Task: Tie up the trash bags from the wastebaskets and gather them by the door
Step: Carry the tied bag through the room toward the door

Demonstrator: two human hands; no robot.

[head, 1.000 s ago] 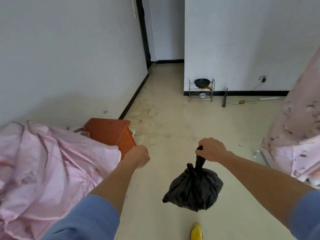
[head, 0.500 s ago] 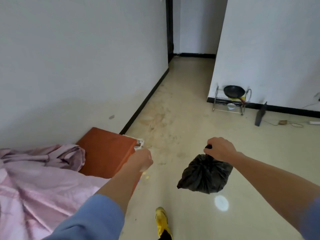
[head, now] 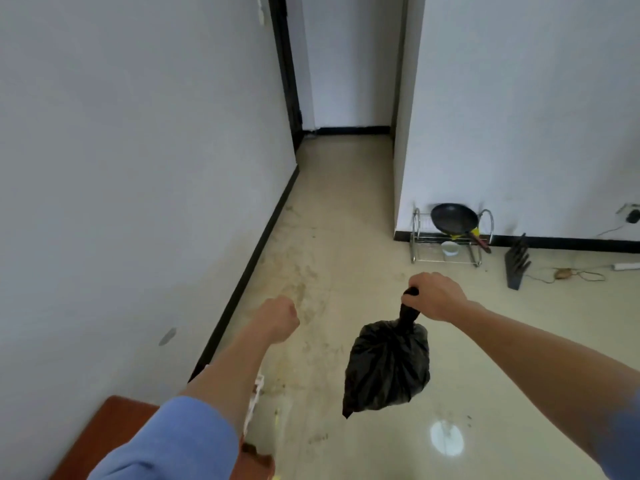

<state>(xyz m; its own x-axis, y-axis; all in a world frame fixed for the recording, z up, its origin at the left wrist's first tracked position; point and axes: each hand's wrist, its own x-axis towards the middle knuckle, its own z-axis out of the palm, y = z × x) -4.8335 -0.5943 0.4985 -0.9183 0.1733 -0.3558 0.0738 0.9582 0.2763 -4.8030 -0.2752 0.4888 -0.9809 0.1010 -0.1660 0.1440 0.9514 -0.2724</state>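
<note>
Crinkled glossy plastic trash bag (head: 386, 370); shiny scuffed floor (head: 346, 209); chrome wire rack (head: 446, 252).

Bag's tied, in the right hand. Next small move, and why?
Probably step forward into the hallway with the bag. The right hand grips its tied neck and it hangs off the floor, so no regrip seems needed; the left hand is curled, apparently empty. The path ahead looks free, with the rack off to the right. No door is plainly in view.

Bedding out of view; trash bag (head: 386, 368) hangs lower.
</note>
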